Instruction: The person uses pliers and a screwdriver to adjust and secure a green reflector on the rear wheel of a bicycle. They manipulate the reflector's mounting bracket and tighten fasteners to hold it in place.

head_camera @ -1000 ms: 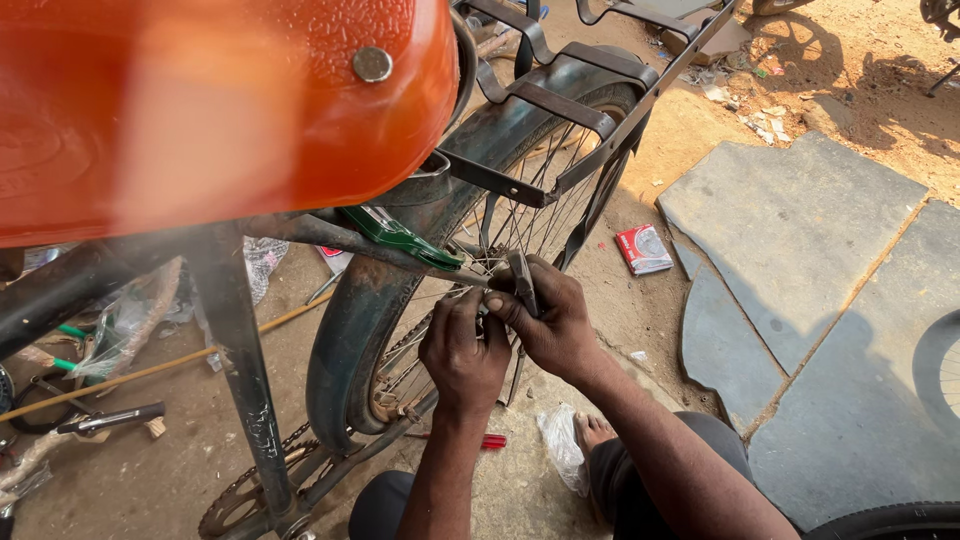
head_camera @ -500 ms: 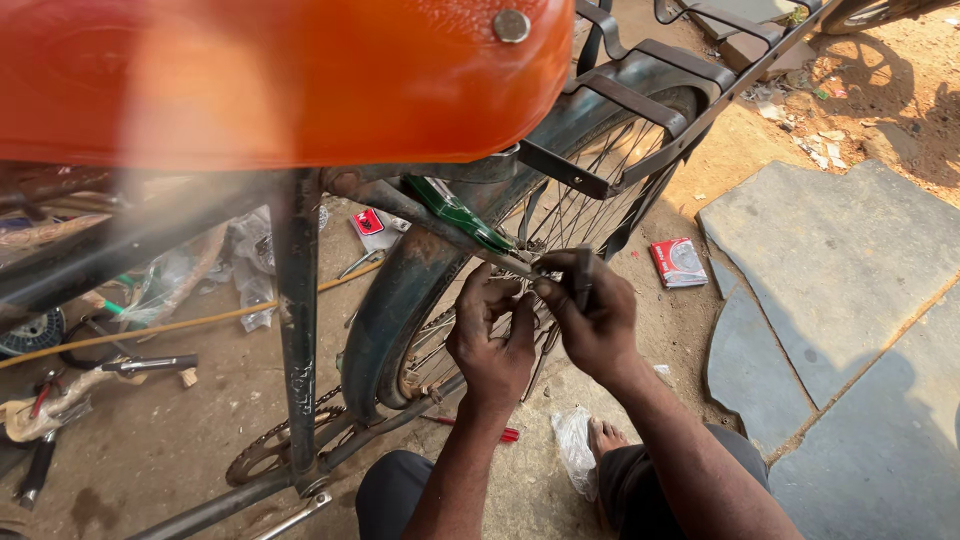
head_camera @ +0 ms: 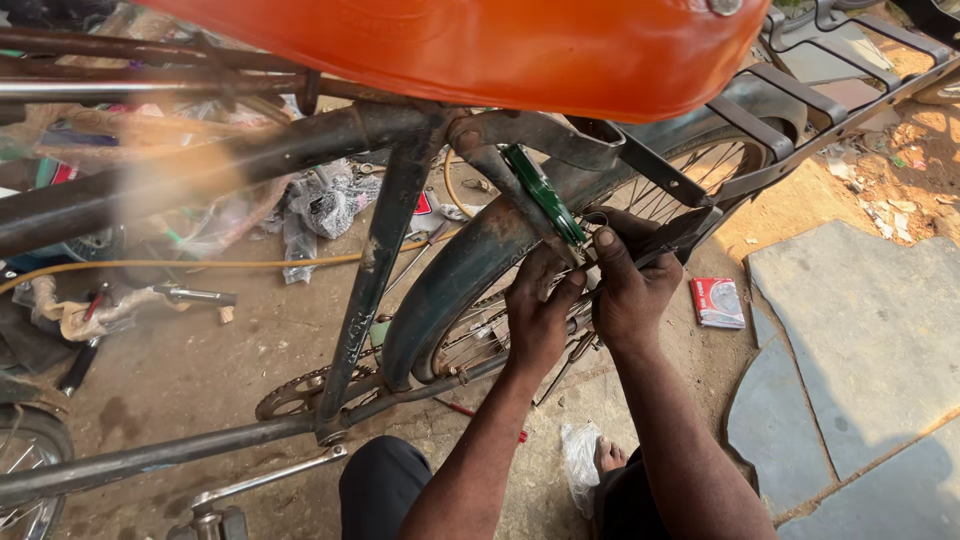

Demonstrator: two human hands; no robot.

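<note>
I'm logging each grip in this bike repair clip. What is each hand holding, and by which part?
Both hands, left hand and right hand, pinch around the rear mudguard stay beside the green strip; whether they hold a tool cannot be told.

We reach both forearms up and away from us, our left hand (head_camera: 538, 318) and right hand (head_camera: 628, 285) close together, nearly touching, backs facing us, fingers curled forward and pinching, the right set slightly farther.
</note>
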